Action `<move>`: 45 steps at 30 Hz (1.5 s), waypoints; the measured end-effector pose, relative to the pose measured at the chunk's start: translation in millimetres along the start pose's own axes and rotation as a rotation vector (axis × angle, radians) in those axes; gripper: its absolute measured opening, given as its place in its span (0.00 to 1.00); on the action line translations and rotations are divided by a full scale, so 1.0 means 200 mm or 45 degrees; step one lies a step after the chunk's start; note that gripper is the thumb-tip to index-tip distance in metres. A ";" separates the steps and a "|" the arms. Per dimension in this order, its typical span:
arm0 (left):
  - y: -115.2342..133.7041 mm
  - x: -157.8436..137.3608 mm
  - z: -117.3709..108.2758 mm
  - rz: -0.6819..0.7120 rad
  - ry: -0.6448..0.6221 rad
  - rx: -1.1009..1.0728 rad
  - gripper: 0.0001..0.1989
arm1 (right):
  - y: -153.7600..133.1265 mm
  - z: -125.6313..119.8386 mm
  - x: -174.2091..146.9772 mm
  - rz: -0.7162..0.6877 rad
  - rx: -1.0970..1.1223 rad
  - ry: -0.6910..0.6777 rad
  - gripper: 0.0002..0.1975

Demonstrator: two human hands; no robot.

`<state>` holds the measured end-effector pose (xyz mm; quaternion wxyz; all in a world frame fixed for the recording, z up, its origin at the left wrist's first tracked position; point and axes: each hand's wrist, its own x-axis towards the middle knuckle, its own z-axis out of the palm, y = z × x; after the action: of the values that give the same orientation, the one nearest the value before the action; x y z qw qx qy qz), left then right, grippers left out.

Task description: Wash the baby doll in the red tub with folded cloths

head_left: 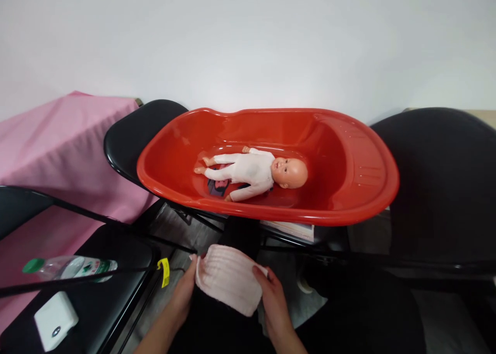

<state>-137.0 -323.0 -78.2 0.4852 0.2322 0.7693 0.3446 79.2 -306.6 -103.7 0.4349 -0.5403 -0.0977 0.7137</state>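
Observation:
A folded pale pink cloth (228,279) is held low in front of me by both hands. My left hand (183,292) grips its left edge and my right hand (273,301) pinches its right side. Beyond them a red plastic baby tub (360,173) rests across black chairs. Inside it a baby doll (253,172) in a white suit lies on its back, head to the right, over a dark patch on the tub floor.
Black folding chairs (445,188) stand under and around the tub. On the left chair (112,292) lie a plastic water bottle (70,267) with a green cap and a white box (56,320). A pink covered surface (58,147) is at left. A white wall is behind.

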 end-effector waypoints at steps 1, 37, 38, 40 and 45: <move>0.04 0.01 0.01 0.001 -0.049 -0.126 0.33 | -0.01 0.00 -0.01 0.007 0.038 0.009 0.28; 0.25 -0.25 0.58 1.644 -0.615 0.929 0.33 | -0.18 0.02 -0.09 0.003 0.590 -0.145 0.30; 0.25 -0.26 0.58 1.646 -0.658 0.959 0.33 | -0.18 0.02 -0.10 -0.007 0.586 -0.123 0.30; 0.26 -0.27 0.58 1.642 -0.737 0.986 0.33 | -0.18 0.01 -0.09 -0.011 0.577 -0.080 0.31; 0.30 -0.32 0.47 1.679 -0.870 0.808 0.22 | -0.15 -0.01 -0.08 0.061 0.548 -0.065 0.23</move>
<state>-23.0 -298.4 -22.4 0.3014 0.8575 0.3442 0.2352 97.7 -301.4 -75.4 0.5204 -0.4188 0.0589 0.7418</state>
